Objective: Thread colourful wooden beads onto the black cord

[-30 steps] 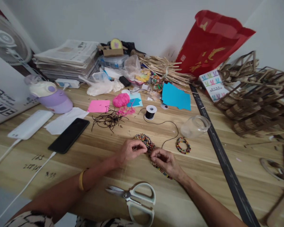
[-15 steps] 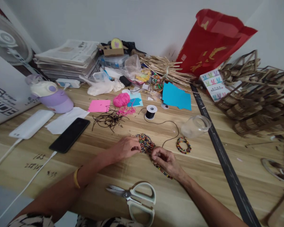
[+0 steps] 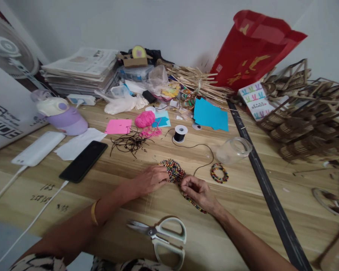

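Note:
My left hand (image 3: pixel 152 178) rests at the left edge of a pile of small multicoloured beads (image 3: pixel 173 170), its fingers drawn together against them. Whether a bead is between the fingertips is hidden. On the pile's right side, my right hand (image 3: pixel 197 191) pinches a thin dark cord. A row of strung beads (image 3: pixel 196 206) hangs from that cord and lies on the table below the hand. To the right sits a coiled bead bracelet (image 3: pixel 219 173). Behind the beads stands a spool of black cord (image 3: pixel 180 133), its loose end curving toward my right hand.
White-handled scissors (image 3: pixel 169 230) lie near the front edge. A clear jar (image 3: pixel 234 150) lies on its side at right. Cut black cords (image 3: pixel 131 142), pink yarn (image 3: pixel 145 119) and a phone (image 3: pixel 83 162) are at left. Wooden baskets (image 3: pixel 299 128) crowd the right side.
My left hand has turned slightly, its fingers closing over the gap that showed by the thumb, still at the bead pile. My right hand and the strung beads have barely moved.

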### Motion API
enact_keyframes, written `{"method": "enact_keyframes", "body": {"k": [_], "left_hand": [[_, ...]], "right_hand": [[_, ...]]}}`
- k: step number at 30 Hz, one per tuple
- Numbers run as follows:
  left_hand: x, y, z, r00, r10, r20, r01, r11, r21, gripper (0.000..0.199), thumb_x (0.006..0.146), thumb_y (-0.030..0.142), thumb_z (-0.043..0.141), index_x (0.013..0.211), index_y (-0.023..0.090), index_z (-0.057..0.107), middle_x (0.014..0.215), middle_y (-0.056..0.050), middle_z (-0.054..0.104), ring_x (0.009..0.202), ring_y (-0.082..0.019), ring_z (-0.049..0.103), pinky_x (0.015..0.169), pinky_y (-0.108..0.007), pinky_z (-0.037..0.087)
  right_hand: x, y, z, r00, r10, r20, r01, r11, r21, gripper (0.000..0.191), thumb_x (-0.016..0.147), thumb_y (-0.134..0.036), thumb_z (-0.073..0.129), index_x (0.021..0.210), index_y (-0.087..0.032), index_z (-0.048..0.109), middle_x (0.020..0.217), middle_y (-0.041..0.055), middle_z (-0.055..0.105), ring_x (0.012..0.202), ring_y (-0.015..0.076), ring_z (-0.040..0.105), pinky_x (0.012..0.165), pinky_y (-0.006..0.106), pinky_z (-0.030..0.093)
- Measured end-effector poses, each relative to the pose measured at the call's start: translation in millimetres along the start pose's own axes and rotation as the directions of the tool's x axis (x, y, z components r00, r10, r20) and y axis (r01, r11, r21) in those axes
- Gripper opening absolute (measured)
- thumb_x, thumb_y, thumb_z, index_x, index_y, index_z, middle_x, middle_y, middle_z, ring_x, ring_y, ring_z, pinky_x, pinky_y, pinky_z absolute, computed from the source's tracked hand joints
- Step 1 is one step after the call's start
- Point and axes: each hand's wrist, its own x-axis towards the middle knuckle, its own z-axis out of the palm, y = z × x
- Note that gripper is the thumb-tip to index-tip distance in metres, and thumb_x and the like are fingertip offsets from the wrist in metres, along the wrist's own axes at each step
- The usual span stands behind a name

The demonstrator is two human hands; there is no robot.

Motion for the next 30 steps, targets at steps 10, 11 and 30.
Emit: {"method": "enact_keyframes", "body": {"k": [10,11,30], "left_hand": [[1.5,5.0,3.3,0.999,0.002,-0.044,-0.002,1.0,0.008,0.015,0.091,0.022,0.053,0.084,0.015,0.063,0.086,-0.004,0.062,0.084,-0.016,0.055,0.084,-0.028,0.039],[1.9,5.8,3.7,0.999,0.005,-0.045,-0.004,1.0,0.011,0.014,0.091,0.022,0.053,0.083,0.015,0.063,0.086,-0.003,0.062,0.084,-0.016,0.055,0.084,-0.028,0.039],[8.6,12.5,6.2,0.958,-0.183,-0.221,0.081,0.912,-0.402,0.005,0.077,0.012,0.064,0.076,0.014,0.068,0.076,-0.003,0.069,0.071,-0.013,0.061,0.069,-0.023,0.046]], "right_hand": [[-0.3,1.5,-0.8,1.0,0.007,0.004,-0.007,1.0,-0.007,0.032,0.084,-0.048,0.061,0.079,-0.018,0.054,0.065,-0.0025,0.046,0.058,0.0105,0.039,0.053,0.023,0.031],[-0.2,1.5,-0.9,1.0,0.009,0.005,-0.009,1.0,-0.008,0.031,0.084,-0.048,0.061,0.079,-0.018,0.054,0.064,-0.0027,0.045,0.058,0.0104,0.039,0.053,0.023,0.03],[-0.4,-1.6,-0.6,1.0,0.007,-0.004,-0.008,0.999,-0.031,0.032,0.083,-0.048,0.061,0.078,-0.018,0.055,0.064,-0.0022,0.047,0.058,0.0104,0.041,0.052,0.022,0.032]]}}
